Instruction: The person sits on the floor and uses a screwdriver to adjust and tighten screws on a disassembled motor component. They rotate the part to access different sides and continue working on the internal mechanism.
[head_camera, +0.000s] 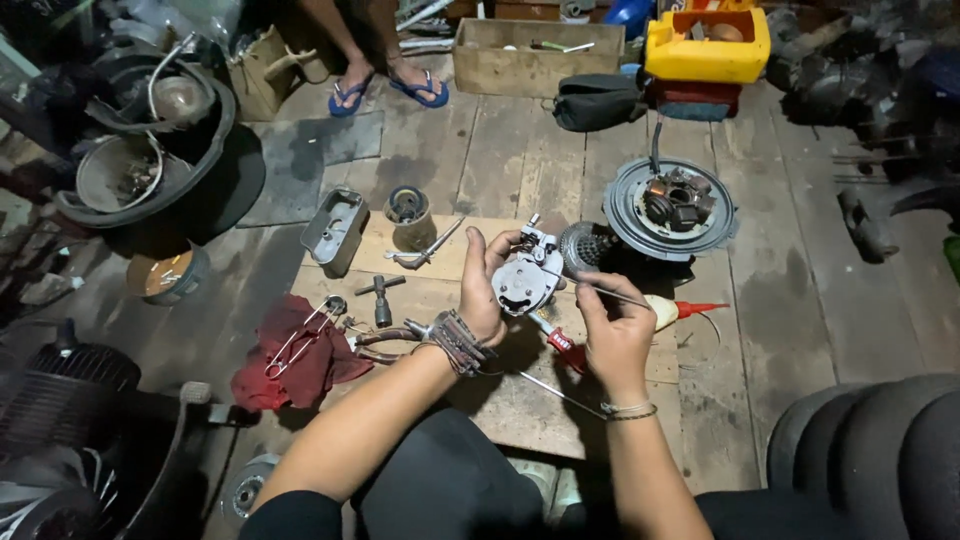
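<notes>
Probing | small round silver metal engine part (527, 280) is gripped in left hand (483, 290) | thin metal wire (612, 293) is pinched by right hand (612, 330) | next: steadier tip guidance is likely needed

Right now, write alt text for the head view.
A left hand holds a small metal engine part while the right hand pokes it with a thin wire, above a board strewn with tools, beside a red rag.
</notes>
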